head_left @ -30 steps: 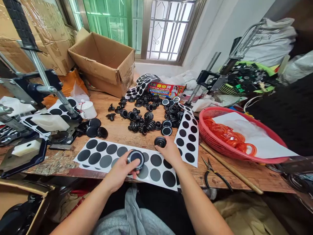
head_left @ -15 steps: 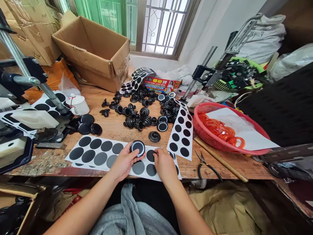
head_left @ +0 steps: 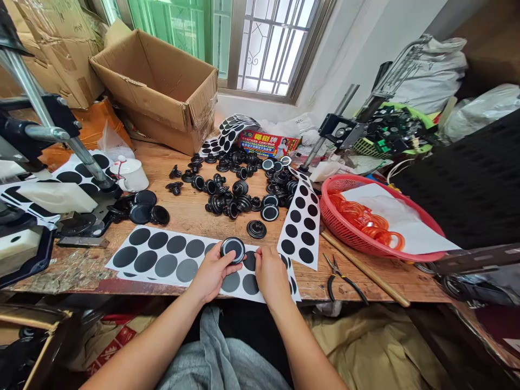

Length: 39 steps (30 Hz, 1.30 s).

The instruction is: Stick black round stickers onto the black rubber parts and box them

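Between its thumb and fingers my left hand holds a round black knob with a silvery ring on its face. That knob is tilted toward me above a white sheet of black round stickers. To the right, my right hand rests over the same sheet, its fingertips pinched together at a black sticker; whether they grip its edge is hidden. Just beyond the hands lies a single black knob, with a heap of similar black knobs behind it.
A second sticker sheet lies to the right, near pliers and a wooden stick. A red basket holds orange rings. Metal presses stand on both sides; a cardboard box and a white mug sit left.
My left hand with the knob has shifted slightly right, closer to my right hand. My right hand stays at the sticker, fingertips still pinched. The view has moved a little.
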Tool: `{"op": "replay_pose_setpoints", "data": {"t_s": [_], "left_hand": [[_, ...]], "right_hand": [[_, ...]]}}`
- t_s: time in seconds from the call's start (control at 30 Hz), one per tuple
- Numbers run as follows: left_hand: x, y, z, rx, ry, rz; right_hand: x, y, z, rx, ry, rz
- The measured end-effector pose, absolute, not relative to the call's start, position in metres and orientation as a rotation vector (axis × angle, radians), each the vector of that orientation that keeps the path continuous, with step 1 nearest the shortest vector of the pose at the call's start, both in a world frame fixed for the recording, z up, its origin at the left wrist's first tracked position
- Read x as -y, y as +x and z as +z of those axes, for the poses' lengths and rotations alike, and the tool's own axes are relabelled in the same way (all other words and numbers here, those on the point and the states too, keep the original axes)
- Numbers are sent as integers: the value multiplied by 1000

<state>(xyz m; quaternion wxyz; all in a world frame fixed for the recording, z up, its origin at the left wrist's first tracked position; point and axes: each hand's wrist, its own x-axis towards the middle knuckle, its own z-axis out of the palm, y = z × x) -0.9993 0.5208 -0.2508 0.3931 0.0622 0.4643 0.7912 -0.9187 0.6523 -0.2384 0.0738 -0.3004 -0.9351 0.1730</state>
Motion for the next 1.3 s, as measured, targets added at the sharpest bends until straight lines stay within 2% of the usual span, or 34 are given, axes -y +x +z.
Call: {"op": "replay_pose_setpoints", "data": {"t_s": [0.47,0.93,1.03,1.2,1.3], "left_hand": [[-520,-999,-252,-1150,177,2029],[-521,-998,-250,-1149,141,2061],[-522,-998,-249,-1159,117,2095],[-522,-999,-248,-1154,107,2130],[-522,-998,-246,-1138,114,2156]], "right_hand": [[-655,-922,-238,2827,-908,577],[-655,-912,-235,2763,-742,781],[-666,-901,-235,2653,-640,1137],[-699,-878,-228,2069,-517,2188],[-706,-873,-224,1667,-485,2410]]}}
